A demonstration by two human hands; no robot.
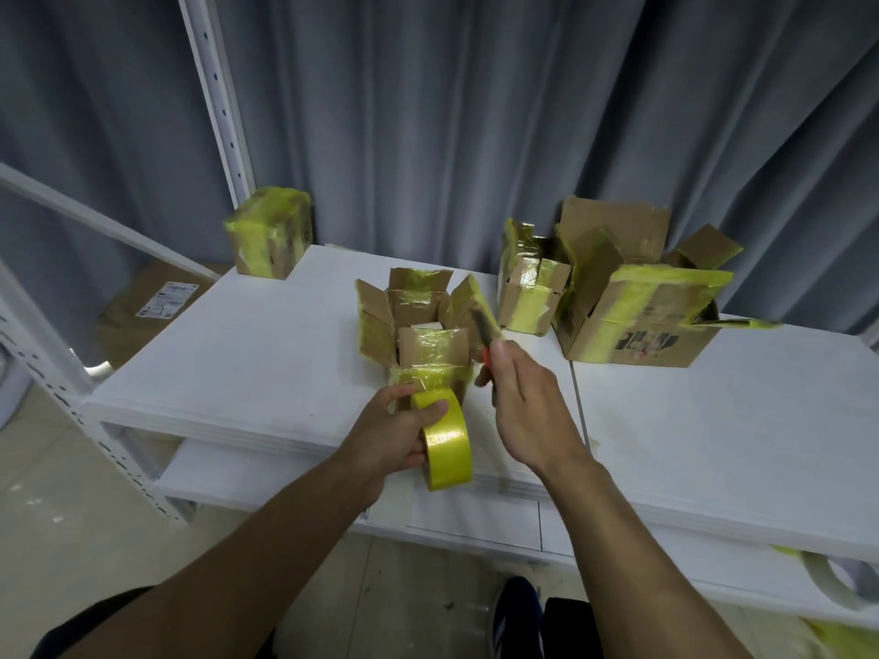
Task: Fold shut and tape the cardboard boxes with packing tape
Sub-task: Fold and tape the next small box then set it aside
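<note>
White shelf board [238, 354] carries a small brown cardboard box [418, 304], flaps open. Just before it the left hand [392, 435] grips a yellow packing-tape roll [447, 444], its strip running up to the box's near flap. The right hand [523, 401], beside that strip, clasps an orange-handled cutter [483, 332] (blade blurred).

Matt brown cardboard boxes [418, 321] w/ glossy yellow plastic tape roll [447, 444], smooth white shelf [228, 373], cloth curtain [428, 111].

On table [238, 354]: open box [418, 316] centre, closed box [268, 235] back-left, seemingly two boxes [532, 287] [637, 325] back-right.
</note>
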